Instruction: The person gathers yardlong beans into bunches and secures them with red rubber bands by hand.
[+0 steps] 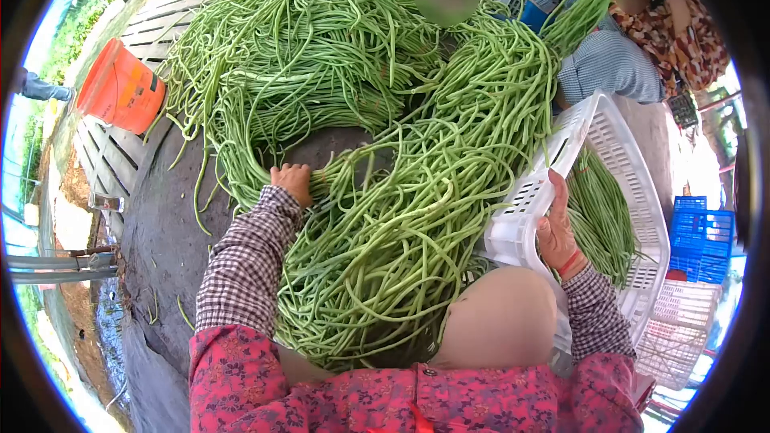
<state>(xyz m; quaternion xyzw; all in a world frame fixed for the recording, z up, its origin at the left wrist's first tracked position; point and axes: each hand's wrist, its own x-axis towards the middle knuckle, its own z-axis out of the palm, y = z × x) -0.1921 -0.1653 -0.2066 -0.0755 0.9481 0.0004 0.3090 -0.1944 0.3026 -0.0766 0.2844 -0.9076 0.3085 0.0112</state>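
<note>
A big heap of long green beans (385, 152) covers a dark grey table (164, 232). My left hand (293, 180) rests on the heap's near left side, fingers curled into a bunch of beans. My right hand (557, 232) grips the near rim of a white slotted plastic crate (634, 168) that is tilted up at the table's right edge. More green beans (601, 216) lie inside the crate. Both my forearms wear checked sleeves.
An orange bucket (120, 88) stands at the left on white slatted crates (112, 152). Another person (618, 40) at the far right holds a bundle of beans (581, 8). Blue crates (702, 236) and a white crate (674, 329) stand lower right.
</note>
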